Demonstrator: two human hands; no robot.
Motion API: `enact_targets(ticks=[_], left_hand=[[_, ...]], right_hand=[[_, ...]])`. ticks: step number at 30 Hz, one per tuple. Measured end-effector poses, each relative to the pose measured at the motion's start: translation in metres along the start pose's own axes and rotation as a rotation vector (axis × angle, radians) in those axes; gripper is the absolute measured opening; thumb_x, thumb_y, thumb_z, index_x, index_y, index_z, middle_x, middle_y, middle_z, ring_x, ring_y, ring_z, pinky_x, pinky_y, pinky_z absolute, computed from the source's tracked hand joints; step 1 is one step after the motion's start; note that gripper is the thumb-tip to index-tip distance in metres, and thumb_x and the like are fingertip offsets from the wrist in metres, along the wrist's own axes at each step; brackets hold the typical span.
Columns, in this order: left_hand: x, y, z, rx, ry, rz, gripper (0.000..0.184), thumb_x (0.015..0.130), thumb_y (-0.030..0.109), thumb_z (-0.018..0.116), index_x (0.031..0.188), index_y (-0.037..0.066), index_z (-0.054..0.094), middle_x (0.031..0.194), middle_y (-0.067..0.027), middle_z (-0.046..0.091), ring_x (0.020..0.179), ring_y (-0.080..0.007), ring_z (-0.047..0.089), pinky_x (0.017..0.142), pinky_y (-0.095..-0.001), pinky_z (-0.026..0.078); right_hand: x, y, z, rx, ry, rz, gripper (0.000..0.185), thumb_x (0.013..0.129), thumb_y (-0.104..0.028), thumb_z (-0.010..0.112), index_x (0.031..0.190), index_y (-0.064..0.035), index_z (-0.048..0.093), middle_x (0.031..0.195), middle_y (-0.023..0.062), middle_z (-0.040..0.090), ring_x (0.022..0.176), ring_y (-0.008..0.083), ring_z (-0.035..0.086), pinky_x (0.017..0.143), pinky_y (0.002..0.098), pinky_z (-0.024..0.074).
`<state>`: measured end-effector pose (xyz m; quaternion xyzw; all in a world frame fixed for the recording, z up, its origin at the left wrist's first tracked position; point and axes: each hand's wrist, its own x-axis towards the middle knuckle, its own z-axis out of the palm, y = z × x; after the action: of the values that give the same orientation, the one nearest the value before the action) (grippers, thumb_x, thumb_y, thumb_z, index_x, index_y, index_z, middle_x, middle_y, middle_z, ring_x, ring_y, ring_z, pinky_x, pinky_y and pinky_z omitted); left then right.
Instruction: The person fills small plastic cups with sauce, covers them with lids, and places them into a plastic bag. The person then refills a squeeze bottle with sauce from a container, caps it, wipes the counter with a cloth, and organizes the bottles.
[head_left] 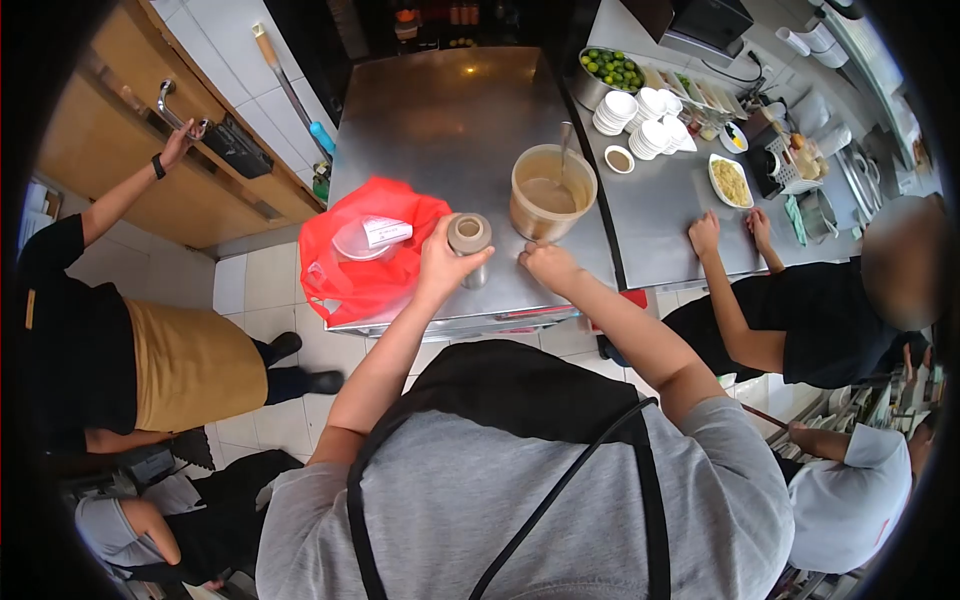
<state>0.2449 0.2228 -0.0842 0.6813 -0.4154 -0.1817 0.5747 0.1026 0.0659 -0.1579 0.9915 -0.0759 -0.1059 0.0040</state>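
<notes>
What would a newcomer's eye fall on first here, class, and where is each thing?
The bright red plastic bag leaps out, near the front left of the steel table. Just right of it, the left hand grips a beige-topped bottle. Farther right, at the back of the side counter, round green fruit fill a metal pot.

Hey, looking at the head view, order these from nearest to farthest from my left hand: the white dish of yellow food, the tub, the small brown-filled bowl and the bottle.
From your left hand:
1. bottle, in its grip
2. tub, right of the bottle
3. small brown-filled bowl, farther right
4. white dish of yellow food, farthest right
</notes>
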Motion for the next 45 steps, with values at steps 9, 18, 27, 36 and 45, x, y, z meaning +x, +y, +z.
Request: enact_targets(ticks=[9,18,27,36,45], left_hand=[[0.000,-0.005,0.003,0.008,0.048,0.044,0.049,0.057,0.017,0.076,0.097,0.002,0.052,0.087,-0.0100,0.061,0.082,-0.0200,0.061,0.074,-0.0318,0.047],[-0.005,-0.001,0.002,0.072,0.002,0.016,0.053,0.057,0.016,0.075,0.101,0.000,0.051,0.090,-0.0107,0.060,0.085,-0.0175,0.059,0.076,-0.0303,0.046],[-0.002,-0.007,0.002,0.069,0.086,0.131,0.049,0.053,0.018,0.074,0.093,0.000,0.052,0.086,-0.0157,0.059,0.082,-0.0287,0.059,0.071,-0.0364,0.046],[-0.003,-0.019,-0.003,0.056,-0.080,-0.001,0.057,0.053,0.017,0.075,0.102,0.001,0.050,0.088,-0.0155,0.059,0.087,-0.0284,0.059,0.074,-0.0356,0.045],[-0.006,-0.023,0.004,-0.056,-0.092,0.009,0.070,0.057,0.019,0.076,0.114,0.002,0.040,0.108,-0.0121,0.050,0.103,-0.0210,0.050,0.087,-0.0340,0.039]], right_hand=[[0.010,-0.024,-0.101,1.397,0.771,0.175,0.026,0.073,-0.009,0.064,0.097,-0.0006,0.058,0.099,0.0148,0.060,0.089,0.0254,0.058,0.079,0.0310,0.0466],[0.020,-0.019,-0.146,0.846,0.337,-0.254,0.028,0.069,-0.013,0.068,0.095,-0.0059,0.061,0.100,0.0069,0.058,0.095,0.0243,0.054,0.078,0.0333,0.0447],[0.025,-0.036,-0.183,0.345,0.314,-0.615,0.018,0.058,-0.004,0.060,0.075,-0.0039,0.063,0.078,0.0121,0.060,0.075,0.0303,0.059,0.071,0.0378,0.0478],[0.029,-0.068,-0.192,0.110,0.157,-0.232,0.011,0.060,-0.013,0.062,0.063,-0.0022,0.064,0.066,0.0189,0.061,0.064,0.0324,0.062,0.059,0.0374,0.0515],[0.025,-0.063,-0.190,0.155,0.054,-0.176,0.030,0.073,-0.023,0.057,0.074,0.0062,0.060,0.076,0.0242,0.060,0.073,0.0349,0.062,0.065,0.0386,0.0508]])
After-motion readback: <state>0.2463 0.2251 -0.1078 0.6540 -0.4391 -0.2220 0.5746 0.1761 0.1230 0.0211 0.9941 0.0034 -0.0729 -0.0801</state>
